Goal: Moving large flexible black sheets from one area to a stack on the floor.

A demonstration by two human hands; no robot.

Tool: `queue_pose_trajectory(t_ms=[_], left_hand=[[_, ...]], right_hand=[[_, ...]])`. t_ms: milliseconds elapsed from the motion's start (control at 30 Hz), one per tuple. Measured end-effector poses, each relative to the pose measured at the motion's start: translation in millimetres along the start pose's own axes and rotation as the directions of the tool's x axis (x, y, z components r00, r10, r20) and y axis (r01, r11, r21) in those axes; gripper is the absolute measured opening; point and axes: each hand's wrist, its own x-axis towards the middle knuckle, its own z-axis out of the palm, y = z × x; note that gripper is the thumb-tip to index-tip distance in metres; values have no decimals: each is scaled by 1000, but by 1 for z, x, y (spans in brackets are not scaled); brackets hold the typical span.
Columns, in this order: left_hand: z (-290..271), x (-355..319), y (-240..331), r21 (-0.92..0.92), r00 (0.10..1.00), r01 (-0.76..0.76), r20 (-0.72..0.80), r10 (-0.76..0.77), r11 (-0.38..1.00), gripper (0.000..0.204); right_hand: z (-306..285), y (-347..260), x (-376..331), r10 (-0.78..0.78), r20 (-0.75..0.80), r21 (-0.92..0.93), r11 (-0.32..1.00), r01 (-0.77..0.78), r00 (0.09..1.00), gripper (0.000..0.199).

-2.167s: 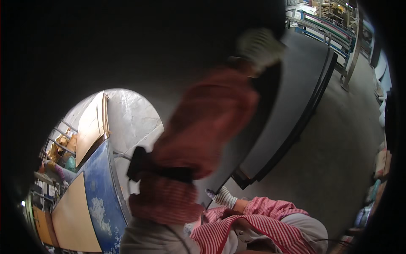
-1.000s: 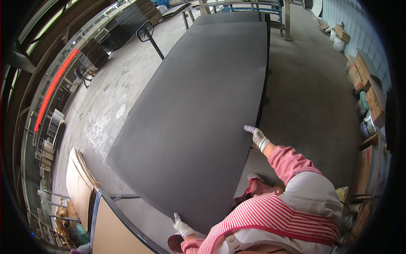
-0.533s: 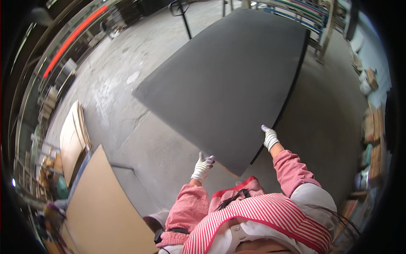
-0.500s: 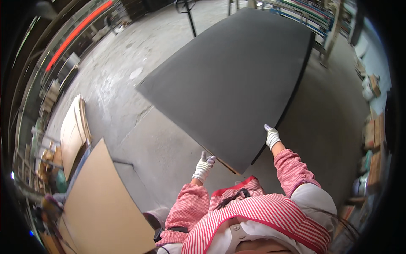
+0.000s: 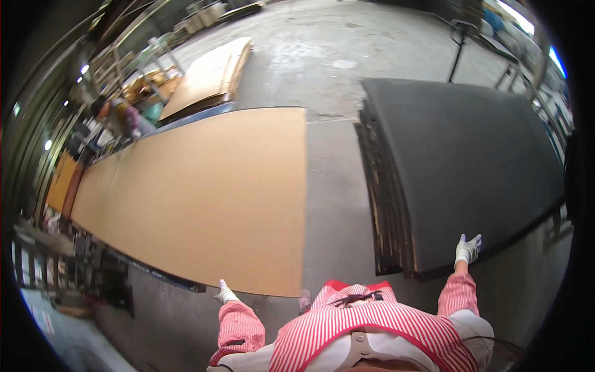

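My left hand (image 5: 227,292), in a white glove, is at the near edge of a large tan board (image 5: 204,198) on the left. Its fingers look spread; whether they touch the board I cannot tell. On the right, my right hand (image 5: 468,249), gloved with purplish fingertips, is over the near edge of a large dark grey sheet (image 5: 471,155). Its fingers are apart, and it grips nothing I can see. That sheet tops a stack of dark boards (image 5: 390,204) whose uneven layers show along the left side.
A strip of concrete floor (image 5: 334,186) runs between the two stacks. Beyond the tan board lie more tan sheets (image 5: 211,74), with a person (image 5: 127,118) nearby. A dark upright handle (image 5: 458,53) stands behind the dark stack. Racks line the left.
My view has turned left, bringing the tan board before me and the dark stack to the right. My left hand has left the dark sheet's edge for the tan board; my hands are farther apart.
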Motion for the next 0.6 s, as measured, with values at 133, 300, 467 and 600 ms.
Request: queue_pose_trajectory(t_ms=[133, 300, 467, 600], left_hand=[[10, -34, 30, -149, 856, 58, 516, 28, 987, 103], [39, 121, -3, -659, 773, 182, 555, 308, 730, 88], [65, 106, -38, -582, 783, 413, 620, 54, 700, 63], [75, 34, -99, -140, 202, 433, 978, 55, 890, 40]], right_hand=[[50, -63, -84, -583, -347, 390, 622, 679, 734, 58], [120, -173, -346, -801, 575, 773, 465, -431, 167, 51], [99, -189, -515, -658, 644, 707, 315, 634, -390, 91], [58, -178, -566, -609, 762, 372, 135, 918, -220, 112]])
